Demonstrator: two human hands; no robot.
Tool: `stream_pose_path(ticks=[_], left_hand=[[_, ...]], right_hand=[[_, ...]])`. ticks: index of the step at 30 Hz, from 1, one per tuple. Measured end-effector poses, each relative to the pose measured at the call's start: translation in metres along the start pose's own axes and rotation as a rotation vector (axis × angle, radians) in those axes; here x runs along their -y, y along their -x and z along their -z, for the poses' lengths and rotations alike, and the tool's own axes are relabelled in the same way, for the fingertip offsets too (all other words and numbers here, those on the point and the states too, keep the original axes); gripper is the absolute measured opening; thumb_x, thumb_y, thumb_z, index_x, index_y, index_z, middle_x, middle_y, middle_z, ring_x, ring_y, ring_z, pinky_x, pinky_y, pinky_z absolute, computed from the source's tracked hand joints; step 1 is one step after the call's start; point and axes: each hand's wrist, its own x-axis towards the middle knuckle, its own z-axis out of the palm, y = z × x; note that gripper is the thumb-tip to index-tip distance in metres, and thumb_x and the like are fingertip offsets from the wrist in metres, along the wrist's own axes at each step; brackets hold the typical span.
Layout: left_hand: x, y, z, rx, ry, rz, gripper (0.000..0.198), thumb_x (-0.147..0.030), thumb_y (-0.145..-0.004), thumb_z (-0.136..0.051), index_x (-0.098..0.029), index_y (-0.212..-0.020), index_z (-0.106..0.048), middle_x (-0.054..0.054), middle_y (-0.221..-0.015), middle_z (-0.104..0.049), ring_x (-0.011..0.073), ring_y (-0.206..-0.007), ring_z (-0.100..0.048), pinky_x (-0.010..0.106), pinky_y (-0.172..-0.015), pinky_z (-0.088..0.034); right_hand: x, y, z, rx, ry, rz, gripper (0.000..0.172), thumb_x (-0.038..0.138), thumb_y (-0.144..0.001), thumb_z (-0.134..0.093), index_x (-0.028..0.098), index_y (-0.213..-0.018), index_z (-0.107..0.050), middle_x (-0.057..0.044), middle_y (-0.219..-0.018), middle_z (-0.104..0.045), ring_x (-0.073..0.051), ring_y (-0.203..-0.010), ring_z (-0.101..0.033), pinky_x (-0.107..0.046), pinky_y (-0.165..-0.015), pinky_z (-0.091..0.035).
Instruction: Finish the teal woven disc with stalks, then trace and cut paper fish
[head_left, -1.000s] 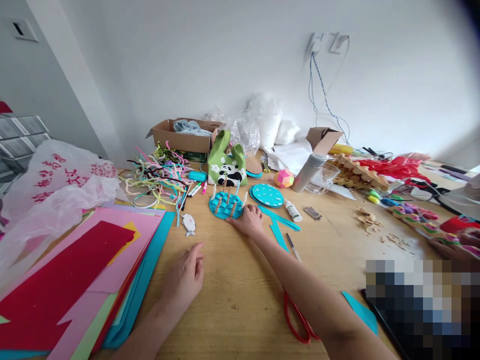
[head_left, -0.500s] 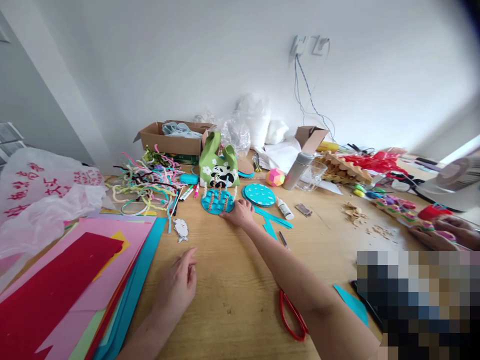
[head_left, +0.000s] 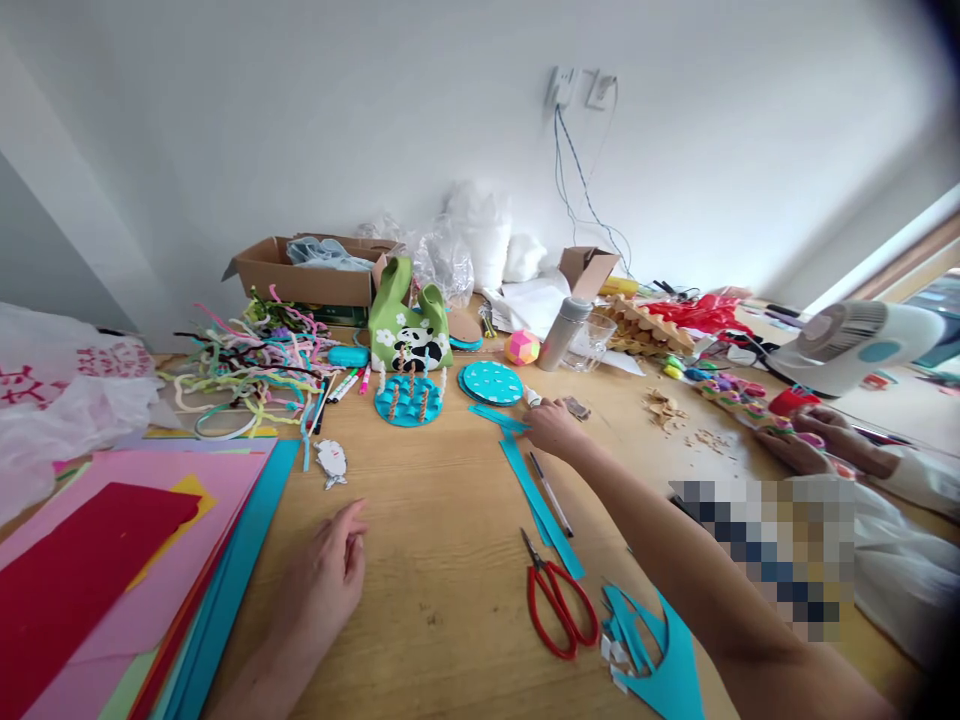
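Observation:
My right hand reaches forward across the wooden table and is curled over a white glue tube, whose tip sticks out past the fingers. It lies just right of a dotted teal paper disc. Left of that disc is a teal woven disc threaded with pipe cleaners. Long teal paper strips and a pen lie under my right forearm. My left hand rests flat on the table with its fingers loosely stretched out, holding nothing, beside a stack of coloured paper.
Red scissors and teal offcuts lie near my right arm. A pipe-cleaner heap, cardboard box, panda bag, bottle and glass stand further back. Another person's hands work at the right beside a fan.
My right hand has left the woven disc and moved right onto the glue tube. The view has swung right, bringing in the scissors and the fan. My left hand stays resting.

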Motion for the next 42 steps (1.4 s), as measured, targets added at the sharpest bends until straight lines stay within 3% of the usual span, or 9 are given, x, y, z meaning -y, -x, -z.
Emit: stream_pose_path(ticks=[5,11,16,22,26,30,34,38,42], left_hand=[[0.002,0.000,-0.001,-0.033,0.010,-0.024,0.036,-0.024,-0.082,-0.040,-0.017,-0.114,-0.055,0.006,-0.085,-0.072,0.0184,-0.072,-0.068,0.030,-0.064,-0.055],[0.003,-0.002,0.000,-0.045,-0.007,-0.065,0.035,-0.024,-0.082,-0.041,-0.017,-0.113,-0.056,0.005,-0.084,-0.073,0.0179,-0.073,-0.069,0.029,-0.065,-0.056],[0.001,-0.003,0.002,-0.037,-0.002,-0.066,0.034,-0.023,-0.082,-0.042,-0.017,-0.113,-0.055,0.004,-0.084,-0.073,0.0168,-0.070,-0.069,0.028,-0.062,-0.055],[0.002,-0.003,0.000,-0.047,0.008,-0.082,0.033,-0.024,-0.082,-0.042,-0.018,-0.112,-0.056,0.004,-0.083,-0.073,0.0171,-0.071,-0.069,0.028,-0.063,-0.056],[0.002,-0.003,0.001,-0.035,0.007,-0.067,0.034,-0.026,-0.082,-0.041,-0.017,-0.111,-0.056,0.005,-0.083,-0.073,0.0170,-0.070,-0.068,0.028,-0.062,-0.056],[0.002,-0.003,0.001,-0.024,0.008,-0.058,0.035,-0.027,-0.082,-0.042,-0.016,-0.111,-0.057,0.006,-0.084,-0.073,0.0179,-0.071,-0.068,0.030,-0.063,-0.055],[0.001,-0.002,0.001,-0.021,-0.001,-0.038,0.036,-0.029,-0.082,-0.041,-0.017,-0.112,-0.056,0.006,-0.086,-0.073,0.0184,-0.073,-0.068,0.031,-0.065,-0.055],[-0.001,-0.003,0.001,-0.004,-0.003,-0.024,0.037,-0.029,-0.081,-0.041,-0.018,-0.113,-0.056,0.005,-0.085,-0.072,0.0181,-0.072,-0.067,0.030,-0.065,-0.054],[-0.001,-0.004,0.002,0.022,-0.002,-0.006,0.038,-0.029,-0.081,-0.041,-0.018,-0.114,-0.056,0.006,-0.087,-0.072,0.0183,-0.073,-0.067,0.030,-0.066,-0.053]], right_hand=[[-0.002,-0.005,-0.005,0.016,0.079,0.107,0.025,0.006,-0.082,-0.047,0.010,-0.086,-0.071,-0.019,-0.092,-0.068,-0.029,-0.100,-0.056,-0.036,-0.084,-0.033],[-0.003,-0.020,-0.005,-0.019,0.097,0.224,0.030,0.006,-0.082,-0.046,0.012,-0.101,-0.069,-0.018,-0.104,-0.066,-0.029,-0.109,-0.050,-0.036,-0.087,-0.034],[-0.003,-0.025,-0.010,-0.025,0.086,0.279,0.030,0.008,-0.083,-0.045,0.013,-0.101,-0.069,-0.017,-0.105,-0.066,-0.029,-0.107,-0.050,-0.036,-0.087,-0.034],[0.000,-0.025,-0.009,-0.022,0.056,0.267,0.030,0.009,-0.086,-0.043,0.013,-0.101,-0.069,-0.016,-0.106,-0.066,-0.029,-0.109,-0.050,-0.037,-0.090,-0.033],[0.007,-0.025,0.001,-0.013,0.010,0.184,0.028,0.015,-0.089,-0.045,0.013,-0.103,-0.068,-0.017,-0.109,-0.065,-0.029,-0.113,-0.050,-0.035,-0.091,-0.034],[0.010,-0.011,0.014,0.053,-0.065,0.041,0.032,0.030,-0.092,-0.044,0.013,-0.105,-0.068,-0.017,-0.107,-0.067,-0.027,-0.101,-0.059,-0.032,-0.078,-0.041],[0.016,0.016,0.021,0.195,-0.145,0.048,0.037,0.048,-0.084,-0.057,0.018,-0.100,-0.069,-0.009,-0.103,-0.070,-0.022,-0.094,-0.063,-0.026,-0.072,-0.044],[0.035,0.049,0.023,0.287,-0.153,0.048,0.044,0.041,-0.074,-0.068,0.012,-0.107,-0.064,-0.015,-0.108,-0.068,-0.028,-0.098,-0.064,-0.030,-0.073,-0.046],[0.057,0.072,0.022,0.292,-0.146,-0.010,0.052,0.024,-0.070,-0.068,0.005,-0.116,-0.055,-0.023,-0.109,-0.065,-0.032,-0.097,-0.064,-0.033,-0.071,-0.047]])
